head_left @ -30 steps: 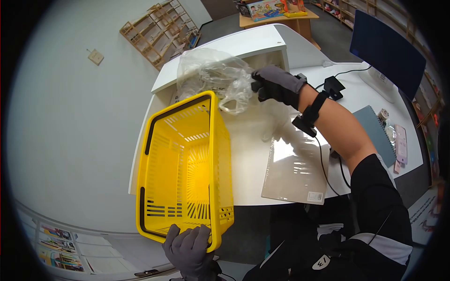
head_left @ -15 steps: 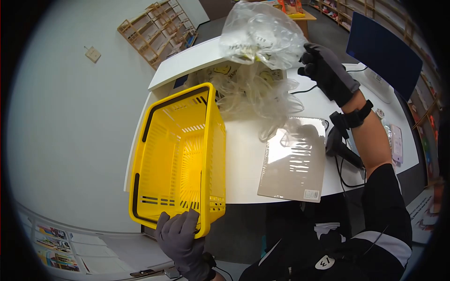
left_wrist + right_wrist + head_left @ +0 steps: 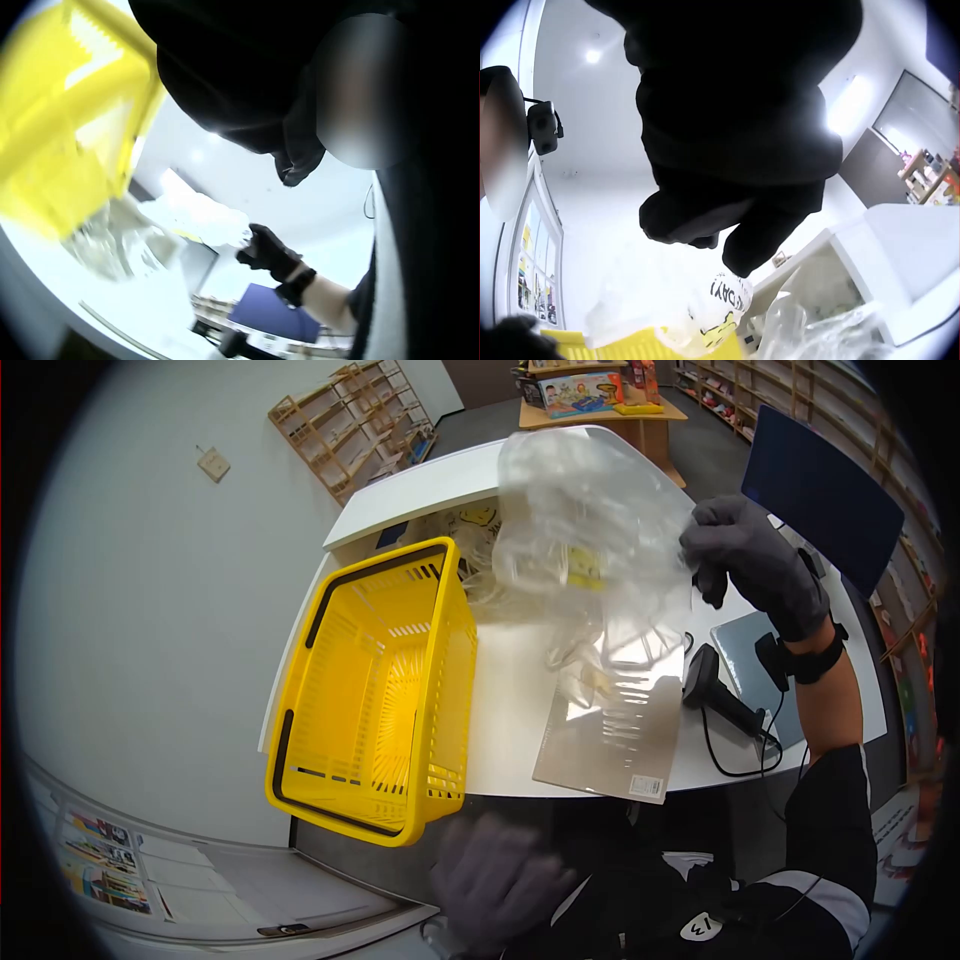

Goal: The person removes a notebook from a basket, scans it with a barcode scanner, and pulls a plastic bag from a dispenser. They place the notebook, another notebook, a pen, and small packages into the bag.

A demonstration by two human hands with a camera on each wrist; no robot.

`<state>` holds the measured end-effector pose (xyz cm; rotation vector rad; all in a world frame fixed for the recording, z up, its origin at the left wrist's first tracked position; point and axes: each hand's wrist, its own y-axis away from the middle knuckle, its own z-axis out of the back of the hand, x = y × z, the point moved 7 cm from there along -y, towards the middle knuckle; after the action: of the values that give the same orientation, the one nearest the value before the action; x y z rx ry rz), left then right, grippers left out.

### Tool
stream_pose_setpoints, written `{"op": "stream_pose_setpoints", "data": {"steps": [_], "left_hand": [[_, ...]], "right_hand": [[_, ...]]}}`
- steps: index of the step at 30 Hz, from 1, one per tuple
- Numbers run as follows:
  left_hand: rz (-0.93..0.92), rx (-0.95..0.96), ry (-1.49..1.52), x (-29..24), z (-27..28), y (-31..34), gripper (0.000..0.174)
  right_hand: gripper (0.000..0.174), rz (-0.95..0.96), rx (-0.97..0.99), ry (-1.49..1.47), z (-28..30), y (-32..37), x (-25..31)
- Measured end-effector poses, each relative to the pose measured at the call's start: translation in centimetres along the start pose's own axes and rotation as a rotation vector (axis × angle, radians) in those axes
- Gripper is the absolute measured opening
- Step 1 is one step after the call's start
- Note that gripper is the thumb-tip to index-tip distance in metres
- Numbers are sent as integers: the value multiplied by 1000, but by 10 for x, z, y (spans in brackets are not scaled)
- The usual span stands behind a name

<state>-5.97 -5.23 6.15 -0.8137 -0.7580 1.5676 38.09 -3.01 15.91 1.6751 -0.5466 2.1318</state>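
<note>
My right hand [image 3: 755,565] pinches the edge of a clear plastic bag [image 3: 590,510], which hangs to its left above the white counter. In the right wrist view, that bag [image 3: 705,304] shows black lettering below the dark glove [image 3: 735,135]. My left hand [image 3: 500,880], blurred, is off the yellow basket [image 3: 455,690], low in front of my body, its fingers loosely bent with nothing seen in them. The upright basket is empty. More clear bags [image 3: 475,575] lie crumpled behind it. A flat grey-beige packet [image 3: 610,745] lies at the counter's front edge, partly under hanging plastic.
Right of the packet lies a black handheld scanner [image 3: 720,690] with its cable, beside a blue-grey notebook [image 3: 785,700]. A dark monitor [image 3: 825,495] stands at the right. The counter's raised white ledge [image 3: 420,485] runs along the back.
My right hand has lifted the bag away from the pile and drawn it rightward; it hangs lower than half a second ago. My left hand has let go of the basket and moved right.
</note>
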Motion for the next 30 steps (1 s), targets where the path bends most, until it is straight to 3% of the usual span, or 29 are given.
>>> {"op": "stream_pose_setpoints", "data": {"steps": [2, 4, 8, 10, 12, 14, 16, 17, 20, 21, 23, 24, 25, 27, 28, 30], "left_hand": [[251, 293, 314, 13, -53, -52, 67], [518, 65, 561, 32, -98, -43, 71], [849, -172, 486, 88, -156, -67, 70], [817, -299, 330, 110, -160, -103, 69], [941, -310, 150, 155, -179, -129, 67], [1067, -333, 429, 234, -232, -134, 67], [1045, 14, 314, 290, -260, -148, 69], [1042, 8, 301, 312, -266, -152, 69], [1300, -74, 292, 359, -287, -144, 71], [1292, -56, 280, 354, -287, -151, 71], [949, 51, 75, 335, -278, -180, 66], [776, 96, -21, 319, -273, -193, 63], [773, 101, -26, 309, -273, -197, 63], [626, -135, -41, 271, -263, -211, 59], [632, -133, -42, 252, -261, -215, 59], [323, -204, -118, 191, -243, -232, 60]], "right_hand": [[23, -73, 110, 60, -10, 8, -5], [23, -83, 120, 78, -11, 9, -14], [24, -98, 120, 40, -2, 8, -45], [26, -94, 120, -78, 11, 12, -56], [25, -144, 125, -86, 20, 13, -64], [27, -247, 96, -129, 30, 15, -76], [26, -262, 105, -101, 37, 14, -87], [27, -284, 104, -79, 38, 12, -96], [28, -245, 129, -39, 40, 4, -135], [29, -188, 172, -2, 39, 0, -146], [31, -139, 204, 30, 38, 0, -154], [31, -238, 188, -38, 30, 1, -152], [31, -333, 176, -106, 19, 0, -150], [31, -436, 170, -171, 4, -1, -150], [32, -446, 179, -243, -2, -2, -149], [33, -463, 197, -378, -11, -2, -145]]}}
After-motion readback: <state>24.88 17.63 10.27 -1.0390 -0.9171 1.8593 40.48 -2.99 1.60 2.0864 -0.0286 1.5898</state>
